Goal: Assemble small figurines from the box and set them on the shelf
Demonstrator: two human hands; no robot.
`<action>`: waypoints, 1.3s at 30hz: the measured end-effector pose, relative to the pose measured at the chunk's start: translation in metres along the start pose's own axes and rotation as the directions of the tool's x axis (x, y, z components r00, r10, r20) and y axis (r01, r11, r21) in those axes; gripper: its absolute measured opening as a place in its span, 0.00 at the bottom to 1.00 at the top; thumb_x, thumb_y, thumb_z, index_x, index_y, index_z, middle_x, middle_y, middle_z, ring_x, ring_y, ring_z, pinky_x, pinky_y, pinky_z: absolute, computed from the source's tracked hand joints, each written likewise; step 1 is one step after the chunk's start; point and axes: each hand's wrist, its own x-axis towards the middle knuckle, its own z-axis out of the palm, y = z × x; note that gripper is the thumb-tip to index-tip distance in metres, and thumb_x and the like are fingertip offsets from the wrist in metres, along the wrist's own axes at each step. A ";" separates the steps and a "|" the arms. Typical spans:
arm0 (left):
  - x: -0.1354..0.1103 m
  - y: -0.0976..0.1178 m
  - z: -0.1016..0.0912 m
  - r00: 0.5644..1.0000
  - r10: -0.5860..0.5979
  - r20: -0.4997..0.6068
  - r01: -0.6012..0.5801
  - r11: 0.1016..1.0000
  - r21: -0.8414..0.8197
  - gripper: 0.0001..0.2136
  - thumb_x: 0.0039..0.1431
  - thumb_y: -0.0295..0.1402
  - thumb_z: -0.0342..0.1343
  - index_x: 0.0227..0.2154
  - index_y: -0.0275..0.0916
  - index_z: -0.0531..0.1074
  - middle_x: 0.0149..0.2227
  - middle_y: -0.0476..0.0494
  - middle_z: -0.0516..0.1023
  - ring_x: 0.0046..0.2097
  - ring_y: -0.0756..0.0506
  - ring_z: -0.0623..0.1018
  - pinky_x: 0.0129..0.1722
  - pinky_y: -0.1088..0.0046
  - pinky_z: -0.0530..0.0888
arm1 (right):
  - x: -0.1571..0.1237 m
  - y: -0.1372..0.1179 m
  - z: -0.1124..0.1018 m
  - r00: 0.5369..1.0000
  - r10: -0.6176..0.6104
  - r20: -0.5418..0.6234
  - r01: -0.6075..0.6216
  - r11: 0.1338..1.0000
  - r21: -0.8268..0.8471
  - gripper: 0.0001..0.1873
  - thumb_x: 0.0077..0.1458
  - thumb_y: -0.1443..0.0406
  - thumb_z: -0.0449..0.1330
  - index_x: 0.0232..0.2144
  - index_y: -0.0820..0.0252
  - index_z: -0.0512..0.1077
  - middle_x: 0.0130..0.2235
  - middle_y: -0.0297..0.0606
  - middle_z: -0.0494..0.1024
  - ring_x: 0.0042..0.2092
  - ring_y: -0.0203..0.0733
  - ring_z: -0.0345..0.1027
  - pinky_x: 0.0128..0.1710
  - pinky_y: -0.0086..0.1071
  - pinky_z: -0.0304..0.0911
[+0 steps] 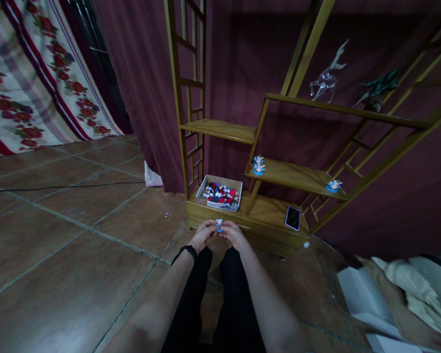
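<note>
My left hand (203, 233) and my right hand (232, 234) meet in front of my knees, fingers pinched together on a small figurine (219, 224) with a blue base. Just beyond them a white box (206, 183) full of several small red, black and white figurines sits on the bottom board of a wooden shelf unit (220, 130). Two similar blue-based figurines (258, 165) stand on the middle shelf at its left end, and one more figurine (333, 186) at its right end.
A dark phone (293, 217) lies on the bottom board. A glass deer (327, 76) and a dark green ornament (377, 90) stand on the upper shelf. Maroon curtains hang behind. White boxes (356, 294) and cloth lie at the right on the tiled floor.
</note>
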 end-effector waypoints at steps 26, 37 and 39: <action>-0.008 0.002 0.005 0.995 0.073 -0.066 -0.069 0.996 0.058 0.10 0.34 0.30 0.65 0.24 0.36 0.73 0.20 0.50 0.73 0.20 0.55 0.67 0.21 0.79 0.60 | -0.005 0.001 0.012 0.996 -0.023 -0.090 0.021 1.000 -0.017 0.11 0.34 0.64 0.63 0.25 0.57 0.66 0.25 0.28 0.74 0.28 0.34 0.69 0.33 0.32 0.66; -0.010 0.002 0.006 0.996 0.064 -0.064 -0.061 0.997 0.047 0.09 0.33 0.30 0.65 0.22 0.36 0.73 0.21 0.50 0.73 0.19 0.55 0.66 0.21 0.79 0.60 | -0.007 0.000 0.010 0.996 -0.042 -0.076 0.039 0.998 -0.041 0.12 0.34 0.63 0.64 0.24 0.58 0.66 0.26 0.29 0.73 0.28 0.34 0.69 0.33 0.32 0.65; -0.009 0.002 0.005 0.996 0.066 -0.055 -0.064 0.997 0.041 0.09 0.33 0.29 0.65 0.22 0.37 0.73 0.20 0.50 0.73 0.19 0.55 0.66 0.21 0.80 0.60 | -0.007 -0.001 0.009 0.997 -0.037 -0.068 0.035 0.999 -0.039 0.13 0.34 0.63 0.64 0.25 0.58 0.66 0.26 0.29 0.73 0.28 0.34 0.69 0.33 0.32 0.66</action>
